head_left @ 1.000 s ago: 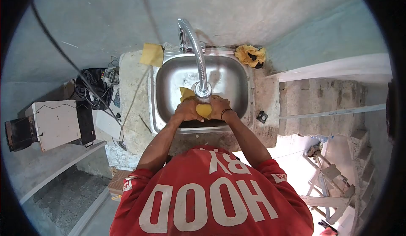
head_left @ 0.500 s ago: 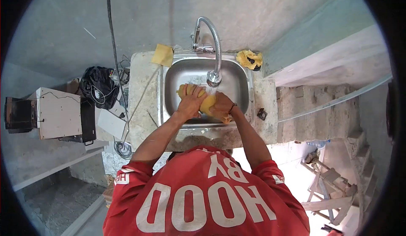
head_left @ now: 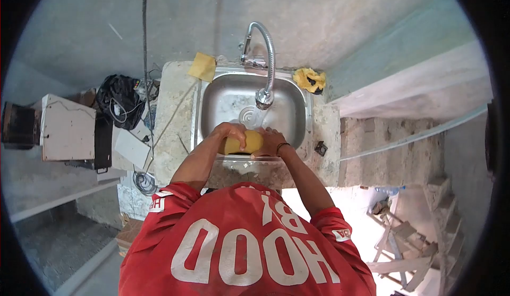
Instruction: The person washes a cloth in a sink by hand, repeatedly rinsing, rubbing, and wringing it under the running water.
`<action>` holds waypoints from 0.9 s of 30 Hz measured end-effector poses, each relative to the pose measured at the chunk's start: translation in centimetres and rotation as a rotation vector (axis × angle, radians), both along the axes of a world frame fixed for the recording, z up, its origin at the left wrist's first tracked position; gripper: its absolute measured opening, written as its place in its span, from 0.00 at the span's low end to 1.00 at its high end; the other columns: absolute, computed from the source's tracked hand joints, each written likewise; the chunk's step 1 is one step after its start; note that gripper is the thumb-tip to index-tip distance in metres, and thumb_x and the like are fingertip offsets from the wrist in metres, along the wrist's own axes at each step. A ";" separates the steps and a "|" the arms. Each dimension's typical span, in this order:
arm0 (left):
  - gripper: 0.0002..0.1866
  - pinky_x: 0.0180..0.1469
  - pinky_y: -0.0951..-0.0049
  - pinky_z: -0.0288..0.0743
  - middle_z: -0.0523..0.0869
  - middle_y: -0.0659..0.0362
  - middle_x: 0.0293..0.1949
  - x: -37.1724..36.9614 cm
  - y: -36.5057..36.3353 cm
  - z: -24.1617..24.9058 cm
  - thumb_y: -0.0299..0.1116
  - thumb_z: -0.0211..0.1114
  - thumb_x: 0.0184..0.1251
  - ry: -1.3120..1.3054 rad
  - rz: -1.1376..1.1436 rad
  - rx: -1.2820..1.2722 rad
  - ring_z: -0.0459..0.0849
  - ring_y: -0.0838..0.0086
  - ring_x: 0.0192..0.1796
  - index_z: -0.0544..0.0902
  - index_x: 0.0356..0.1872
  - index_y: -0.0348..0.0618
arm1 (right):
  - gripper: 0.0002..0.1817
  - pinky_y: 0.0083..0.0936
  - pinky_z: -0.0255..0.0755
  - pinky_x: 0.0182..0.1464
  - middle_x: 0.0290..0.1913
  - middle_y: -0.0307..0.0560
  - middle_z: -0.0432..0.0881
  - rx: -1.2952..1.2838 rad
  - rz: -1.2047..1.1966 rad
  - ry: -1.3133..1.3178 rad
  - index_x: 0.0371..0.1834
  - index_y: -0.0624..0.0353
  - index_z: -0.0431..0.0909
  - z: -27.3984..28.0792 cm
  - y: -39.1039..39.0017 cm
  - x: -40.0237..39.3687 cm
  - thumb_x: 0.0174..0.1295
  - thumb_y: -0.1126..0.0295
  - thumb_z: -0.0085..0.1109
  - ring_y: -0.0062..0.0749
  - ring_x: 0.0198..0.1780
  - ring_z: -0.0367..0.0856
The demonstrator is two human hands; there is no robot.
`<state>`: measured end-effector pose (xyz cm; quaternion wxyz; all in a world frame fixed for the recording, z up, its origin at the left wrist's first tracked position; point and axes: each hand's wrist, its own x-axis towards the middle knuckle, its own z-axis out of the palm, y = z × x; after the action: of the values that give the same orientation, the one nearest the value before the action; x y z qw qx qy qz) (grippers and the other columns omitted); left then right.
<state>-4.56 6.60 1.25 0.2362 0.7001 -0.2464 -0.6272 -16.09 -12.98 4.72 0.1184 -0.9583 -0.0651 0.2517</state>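
At the front of the steel sink (head_left: pixel 205 105), a yellow cloth-like item (head_left: pixel 240 142) is between my two hands. My left hand (head_left: pixel 231 133) is wrapped over its left side, fingers bent around it. My right hand (head_left: pixel 269 141), with a dark band at the wrist, grips its right end. Just behind my hands, water falls from the chrome faucet (head_left: pixel 264 99) near the round drain (head_left: pixel 249 116).
A yellow square cloth (head_left: pixel 202 66) lies at the back left sink corner. A crumpled yellow cloth (head_left: pixel 309 80) sits at the back right. A small dark object (head_left: pixel 321 148) rests on the right ledge. Left are a black bag (head_left: pixel 120 103) and a white box (head_left: pixel 68 129).
Both hands have moved towards the sink's front edge with the yellow item, out from under the water. The item looks more compact, and the drain now shows.
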 end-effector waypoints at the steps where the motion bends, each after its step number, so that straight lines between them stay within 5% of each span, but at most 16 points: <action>1: 0.42 0.60 0.55 0.80 0.88 0.43 0.57 0.2 0.1 -0.4 0.37 0.83 0.38 -0.066 -0.051 0.008 0.88 0.53 0.57 0.85 0.64 0.40 | 0.54 0.52 0.75 0.68 0.65 0.59 0.83 0.072 0.025 0.069 0.69 0.55 0.79 -1.0 -0.6 0.6 0.41 0.32 0.80 0.56 0.69 0.81; 5: 0.55 0.66 0.53 0.77 0.82 0.44 0.67 -2.2 1.1 -0.1 0.42 0.86 0.38 -0.452 0.174 -0.078 0.82 0.53 0.68 0.74 0.76 0.48 | 0.43 0.40 0.81 0.61 0.49 0.58 0.93 0.195 0.004 0.228 0.55 0.59 0.90 -5.2 -2.2 2.6 0.43 0.35 0.79 0.53 0.54 0.91; 7: 0.60 0.73 0.48 0.71 0.72 0.44 0.75 -5.0 1.5 4.4 0.47 0.87 0.38 -1.024 0.505 0.130 0.73 0.48 0.76 0.68 0.79 0.49 | 0.39 0.39 0.82 0.58 0.48 0.56 0.93 0.279 -0.061 0.236 0.53 0.59 0.91 -3.2 -2.0 3.5 0.45 0.39 0.79 0.49 0.50 0.92; 8: 0.60 0.72 0.44 0.70 0.71 0.42 0.73 -6.1 1.8 5.4 0.54 0.88 0.40 -0.960 0.782 0.106 0.72 0.46 0.76 0.69 0.78 0.47 | 0.35 0.37 0.83 0.54 0.46 0.53 0.94 0.359 -0.155 0.254 0.52 0.60 0.92 -2.5 -1.9 3.6 0.48 0.43 0.79 0.45 0.46 0.93; 9: 0.60 0.72 0.44 0.70 0.71 0.42 0.73 -7.0 2.1 4.1 0.54 0.88 0.40 -0.962 0.802 0.121 0.72 0.46 0.76 0.69 0.78 0.47 | 0.35 0.37 0.83 0.54 0.46 0.53 0.94 0.359 -0.131 0.258 0.52 0.60 0.92 -2.6 -2.1 3.8 0.48 0.43 0.79 0.45 0.46 0.93; 11: 0.61 0.70 0.38 0.71 0.72 0.38 0.71 -8.5 2.4 0.4 0.61 0.87 0.44 -0.615 1.403 -0.017 0.74 0.48 0.74 0.67 0.79 0.47 | 0.31 0.33 0.83 0.51 0.46 0.51 0.94 0.645 -0.407 0.268 0.56 0.62 0.90 -3.8 -2.7 3.4 0.52 0.53 0.79 0.36 0.43 0.92; 12: 0.60 0.67 0.38 0.75 0.74 0.37 0.69 -8.5 1.8 4.5 0.67 0.84 0.49 0.006 1.577 -0.030 0.77 0.47 0.71 0.66 0.80 0.51 | 0.31 0.33 0.83 0.51 0.46 0.51 0.94 0.641 -0.398 0.277 0.56 0.62 0.90 -3.6 -2.5 3.1 0.52 0.53 0.79 0.36 0.43 0.92; 13: 0.60 0.67 0.38 0.75 0.74 0.37 0.69 -8.1 1.8 5.4 0.67 0.84 0.49 0.013 1.586 -0.027 0.77 0.47 0.71 0.66 0.80 0.51 | 0.31 0.32 0.83 0.49 0.43 0.53 0.94 0.783 -0.480 0.266 0.54 0.64 0.90 -2.8 -2.1 2.7 0.51 0.51 0.79 0.36 0.41 0.93; 15: 0.57 0.63 0.38 0.80 0.77 0.41 0.69 -6.7 1.3 6.0 0.68 0.80 0.56 0.709 1.507 -0.383 0.81 0.49 0.68 0.65 0.80 0.46 | 0.32 0.32 0.84 0.47 0.40 0.55 0.93 0.916 -0.567 0.249 0.52 0.66 0.90 -0.5 -1.2 2.1 0.51 0.50 0.78 0.36 0.40 0.93; 17: 0.47 0.59 0.42 0.84 0.82 0.47 0.63 -5.2 -1.2 2.7 0.65 0.75 0.64 0.653 1.573 -0.589 0.87 0.53 0.60 0.70 0.76 0.46 | 0.29 0.31 0.84 0.45 0.38 0.54 0.93 0.873 -0.376 0.166 0.50 0.69 0.90 1.7 -0.6 1.9 0.53 0.53 0.78 0.36 0.37 0.93; 20: 0.27 0.59 0.48 0.87 0.89 0.51 0.54 -3.8 -3.2 0.4 0.53 0.70 0.72 0.763 1.595 -0.811 0.90 0.53 0.51 0.81 0.64 0.48 | 0.25 0.34 0.83 0.47 0.41 0.53 0.93 0.837 -0.515 0.292 0.49 0.66 0.90 3.2 -0.5 2.2 0.54 0.58 0.79 0.38 0.42 0.92; 21: 0.27 0.59 0.48 0.87 0.89 0.51 0.54 -3.6 -3.7 -0.1 0.53 0.70 0.72 0.762 1.581 -0.813 0.90 0.53 0.51 0.81 0.64 0.48 | 0.25 0.34 0.83 0.47 0.41 0.53 0.93 0.839 -0.522 0.280 0.49 0.66 0.90 2.1 -0.8 2.2 0.54 0.58 0.79 0.38 0.42 0.92; 23: 0.24 0.59 0.48 0.86 0.89 0.51 0.53 -3.5 -4.9 -1.2 0.49 0.66 0.72 0.773 1.657 -0.863 0.90 0.53 0.52 0.82 0.62 0.47 | 0.37 0.41 0.84 0.51 0.46 0.59 0.92 0.394 -0.320 -0.151 0.63 0.66 0.82 -2.0 -1.8 1.3 0.52 0.54 0.81 0.49 0.46 0.93; 27: 0.23 0.60 0.46 0.86 0.89 0.51 0.52 -3.0 -6.8 -4.5 0.49 0.65 0.71 0.848 1.834 -0.855 0.90 0.54 0.52 0.84 0.59 0.47 | 0.54 0.46 0.83 0.57 0.55 0.60 0.89 0.102 -0.293 -0.648 0.78 0.62 0.66 5.3 1.7 -1.7 0.48 0.52 0.83 0.57 0.53 0.90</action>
<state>-7.52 -0.21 -3.21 0.9018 0.2051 0.2721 -0.2658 -17.79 -11.25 9.98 0.1741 -0.9804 0.0265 -0.0884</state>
